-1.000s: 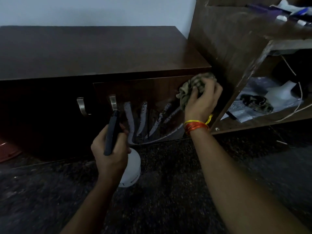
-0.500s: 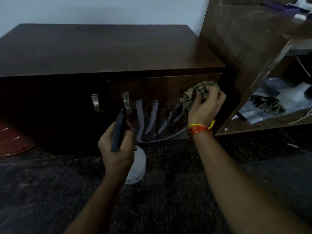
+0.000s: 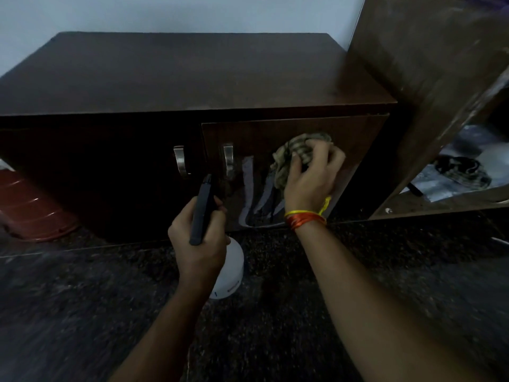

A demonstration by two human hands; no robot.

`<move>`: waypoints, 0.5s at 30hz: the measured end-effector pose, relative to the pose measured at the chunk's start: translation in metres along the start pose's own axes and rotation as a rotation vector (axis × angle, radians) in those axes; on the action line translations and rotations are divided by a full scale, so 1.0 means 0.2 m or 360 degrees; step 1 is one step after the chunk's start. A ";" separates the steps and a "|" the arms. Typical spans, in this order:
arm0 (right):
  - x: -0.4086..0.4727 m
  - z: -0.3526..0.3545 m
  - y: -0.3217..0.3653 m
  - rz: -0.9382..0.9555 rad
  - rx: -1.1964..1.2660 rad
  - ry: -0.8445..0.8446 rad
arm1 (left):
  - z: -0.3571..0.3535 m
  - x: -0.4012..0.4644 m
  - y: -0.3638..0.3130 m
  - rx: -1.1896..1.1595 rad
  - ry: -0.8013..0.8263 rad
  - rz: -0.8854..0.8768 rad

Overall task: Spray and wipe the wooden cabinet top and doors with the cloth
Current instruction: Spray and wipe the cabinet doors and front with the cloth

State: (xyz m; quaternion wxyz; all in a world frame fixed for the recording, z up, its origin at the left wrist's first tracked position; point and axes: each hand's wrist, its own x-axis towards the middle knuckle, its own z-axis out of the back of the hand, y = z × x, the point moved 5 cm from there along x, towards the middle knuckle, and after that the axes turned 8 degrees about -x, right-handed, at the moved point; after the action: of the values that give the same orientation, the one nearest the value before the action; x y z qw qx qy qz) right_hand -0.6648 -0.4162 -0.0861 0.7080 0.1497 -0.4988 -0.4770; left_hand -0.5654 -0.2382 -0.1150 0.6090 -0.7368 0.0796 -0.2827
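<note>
right hand (image 3: 311,183) grips a bunched checked cloth (image 3: 297,153), fingers curled round it, pressing it flat against the right cabinet door (image 3: 358,139), upper middle of the panel. i note pale wet streaks (image 3: 249,186) running down the door left of and below the cloth, pooling along the bottom edge. red and yellow thread bands (image 3: 304,217) sit on that wrist. left hand (image 3: 199,238) is wrapped round the neck of a spray bottle (image 3: 230,268), dark trigger head (image 3: 202,210) pointing up toward the door, white body hanging below the fist over the speckled floor (image 3: 275,312). two metal handles (image 3: 228,159) flank the door seam, just left of the streaks. cabinet top (image 3: 192,73) looks dark and dull. open shelf unit (image 3: 413,78) stands to the right, holding blurred items i cannot identify. a reddish tub (image 3: 30,210) sits on the floor, far left.
</note>
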 end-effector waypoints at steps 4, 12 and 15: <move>-0.09 -0.08 0.00 -0.0054 -0.0070 0.0169 | 0.03 -0.02 0.02 0.0003 -0.0013 0.0022; -0.12 -0.14 0.21 0.0300 -0.0052 0.0160 | 0.04 0.01 0.04 0.0057 -0.0054 -0.0015; -0.18 -0.19 0.17 0.0420 -0.0248 0.0259 | 0.05 0.02 0.04 0.0036 -0.0058 -0.0019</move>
State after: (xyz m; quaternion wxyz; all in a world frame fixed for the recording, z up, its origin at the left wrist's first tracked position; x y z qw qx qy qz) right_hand -0.6158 -0.3789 -0.1002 0.8119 0.0657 -0.4167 -0.4035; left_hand -0.5544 -0.2339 -0.1227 0.6170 -0.7353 0.0609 -0.2736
